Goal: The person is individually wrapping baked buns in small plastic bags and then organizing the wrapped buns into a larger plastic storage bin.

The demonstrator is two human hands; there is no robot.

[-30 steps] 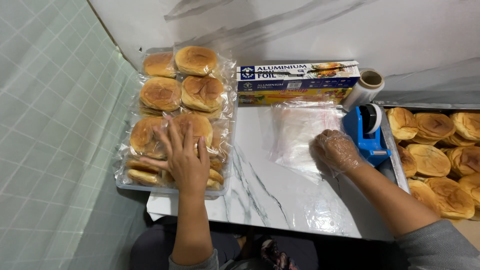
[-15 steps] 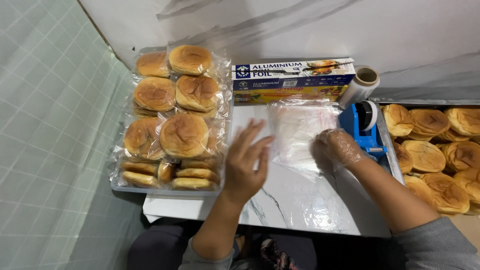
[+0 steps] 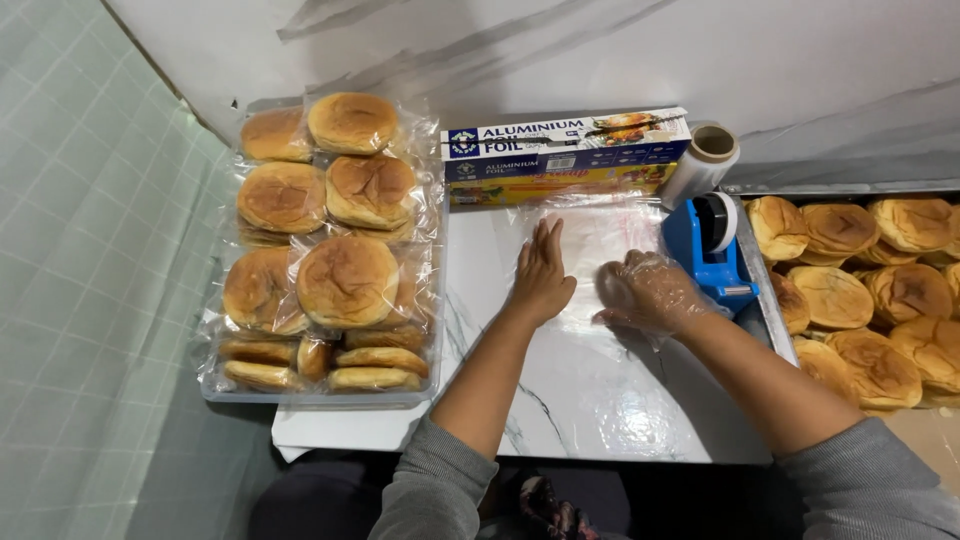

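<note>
Marble-patterned white table [image 3: 580, 400] carries everything; its near edge is bare, crossed by two grey-sleeved forearms. Further in, at the middle of the top, a clear plastic bag [image 3: 610, 250] lies flat. The left hand [image 3: 542, 272] presses on the bag's left part, bare, fingers straight and close together, palm down, gripping nothing. The right hand [image 3: 648, 292], in a thin clear glove, rests on the bag's right part with fingers loosely curled, also clamped on nothing. Just right of it stands a blue tape dispenser [image 3: 708, 248] at the table's right edge, and beyond that edge a tray of unwrapped buns [image 3: 870, 290]. Along the left edge sit stacked bagged buns [image 3: 330, 250]. Farthest, against the back edge, lie a long foil box [image 3: 565, 155] and a roll of clear film [image 3: 702, 162].
</note>
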